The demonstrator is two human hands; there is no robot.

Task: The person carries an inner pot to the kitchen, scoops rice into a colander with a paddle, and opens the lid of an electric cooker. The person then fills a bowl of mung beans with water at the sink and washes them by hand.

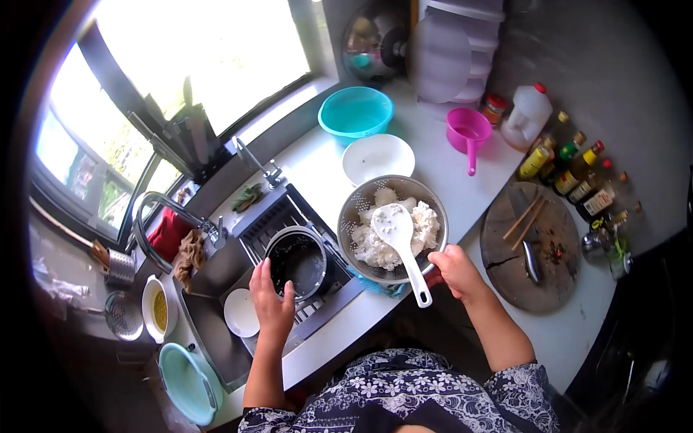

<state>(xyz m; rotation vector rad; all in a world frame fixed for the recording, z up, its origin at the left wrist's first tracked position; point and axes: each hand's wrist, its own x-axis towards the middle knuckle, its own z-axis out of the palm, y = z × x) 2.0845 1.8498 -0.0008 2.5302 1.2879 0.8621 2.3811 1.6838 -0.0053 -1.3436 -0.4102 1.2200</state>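
My left hand [273, 299] is beside the near-left rim of a dark pot [302, 270], fingers stretched and thumb apart. Whether it touches the pot I cannot tell. The pot sits on a rack over the sink, with whitish residue inside. My right hand [456, 273] is closed on the near-right rim of a metal colander [351, 209]. Clumps of cooked white rice [426, 225] fill part of the colander. Across the rice lies a white rice paddle [404, 249], its handle sticking out over the near rim, with grains on its blade.
A small white bowl [242, 313] is in the sink. Behind the colander stand a white bowl [378, 160] and a teal basin [356, 114]. A pink dipper [469, 131], several bottles [575, 172] and a round chopping board [505, 270] with a knife [532, 261] are at right.
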